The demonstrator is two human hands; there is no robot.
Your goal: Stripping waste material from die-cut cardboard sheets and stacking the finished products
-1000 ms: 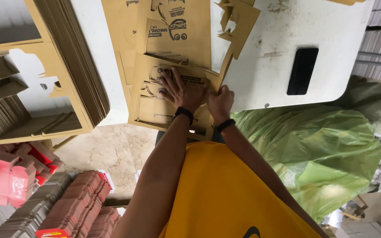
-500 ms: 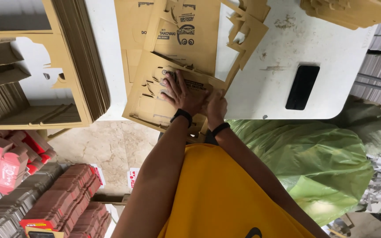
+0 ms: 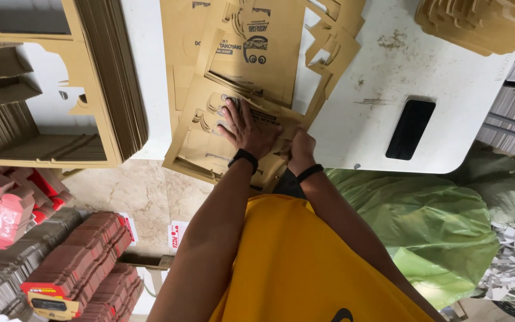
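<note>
Unmoved, two hands, left hand [image 3: 247,128] and right hand [image 3: 301,149], press one cardboard sheet [image 3: 210,140].

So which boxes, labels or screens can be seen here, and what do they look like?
Printed cardboard sheets: brown die-cut flats with black print, on the white table, under the left hand and right hand.
Phone: dark blank rectangle, on the table's right.
Flat carton stacks: red-brown bundles, floor lower left.

Tan, black-printed cardboard sheets [image 3: 233,113]
</note>
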